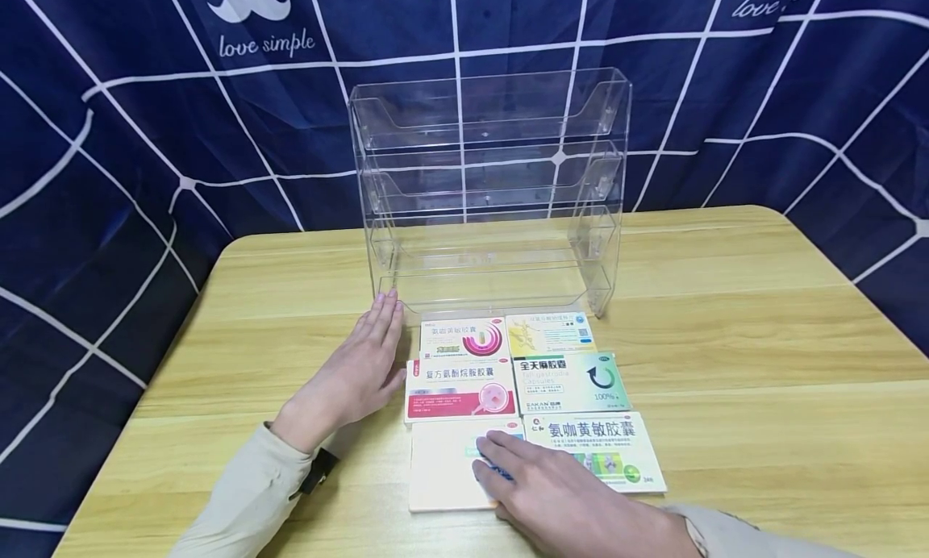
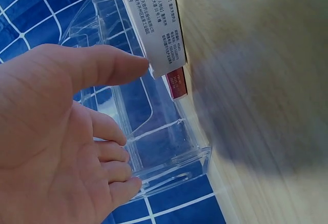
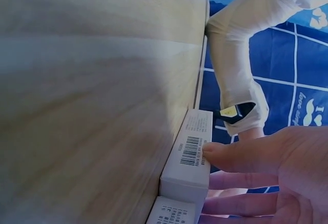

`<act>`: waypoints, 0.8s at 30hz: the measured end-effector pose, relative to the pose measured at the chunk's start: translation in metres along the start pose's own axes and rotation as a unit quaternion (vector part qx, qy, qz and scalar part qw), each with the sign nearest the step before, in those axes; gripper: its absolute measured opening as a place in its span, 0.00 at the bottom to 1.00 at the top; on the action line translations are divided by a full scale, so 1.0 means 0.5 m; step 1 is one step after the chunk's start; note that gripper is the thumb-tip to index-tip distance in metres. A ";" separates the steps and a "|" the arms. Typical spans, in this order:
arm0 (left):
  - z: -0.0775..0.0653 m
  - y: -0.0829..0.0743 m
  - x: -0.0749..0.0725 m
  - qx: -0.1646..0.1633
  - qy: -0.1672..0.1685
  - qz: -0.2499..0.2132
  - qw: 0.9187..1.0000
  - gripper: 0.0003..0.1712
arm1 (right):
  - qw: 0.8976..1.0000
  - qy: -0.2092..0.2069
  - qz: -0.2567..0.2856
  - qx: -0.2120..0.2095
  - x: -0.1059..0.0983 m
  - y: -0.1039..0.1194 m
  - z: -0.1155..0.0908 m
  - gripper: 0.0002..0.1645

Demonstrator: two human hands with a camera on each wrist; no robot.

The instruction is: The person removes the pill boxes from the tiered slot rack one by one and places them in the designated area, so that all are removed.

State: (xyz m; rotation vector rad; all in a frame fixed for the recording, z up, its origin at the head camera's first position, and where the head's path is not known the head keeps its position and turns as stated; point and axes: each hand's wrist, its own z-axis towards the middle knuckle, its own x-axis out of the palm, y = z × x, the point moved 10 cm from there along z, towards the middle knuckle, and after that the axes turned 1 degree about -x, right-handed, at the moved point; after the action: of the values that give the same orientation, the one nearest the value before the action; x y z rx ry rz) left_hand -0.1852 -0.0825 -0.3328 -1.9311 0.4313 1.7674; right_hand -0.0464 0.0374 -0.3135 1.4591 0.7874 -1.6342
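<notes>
Several medicine boxes lie flat in two columns on the table. My left hand (image 1: 356, 376) is beside the left column with its fingers stretched toward the clear rack (image 1: 493, 288); its thumb is right at the edge of the red-and-white box (image 1: 457, 393). Behind that lies a white box with a pink swirl (image 1: 460, 336). My right hand (image 1: 559, 485) rests with extended fingers over the white box (image 1: 443, 469) at the front left, hiding part of its print. In the right wrist view, the thumb touches that box's barcoded side (image 3: 192, 149).
The right column has a yellow-and-white box (image 1: 551, 332), a green box (image 1: 573, 385) and a white-and-green box (image 1: 631, 449). The transparent tiered rack stands directly behind the boxes. A dark blue gridded cloth (image 1: 276, 139) hangs behind the wooden table (image 1: 740, 364).
</notes>
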 end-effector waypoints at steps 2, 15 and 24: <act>0.000 0.001 0.000 -0.001 -0.002 -0.001 1.000 0.47 | 1.000 0.014 0.003 0.002 0.002 -0.002 0.000 0.18; -0.001 0.012 0.001 -0.029 0.007 -0.026 0.999 0.38 | 0.992 0.094 0.049 0.070 0.016 -0.055 0.041 0.37; 0.002 0.008 0.000 -0.020 0.001 -0.021 1.000 0.37 | 0.982 0.155 0.053 0.096 0.055 -0.071 0.036 0.46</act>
State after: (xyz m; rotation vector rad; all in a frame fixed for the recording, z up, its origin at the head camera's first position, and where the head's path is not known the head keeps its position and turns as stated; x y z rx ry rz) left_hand -0.1882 -0.0851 -0.3334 -1.9547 0.3550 1.7609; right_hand -0.0869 0.0352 -0.3400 1.8909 0.7214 -1.4534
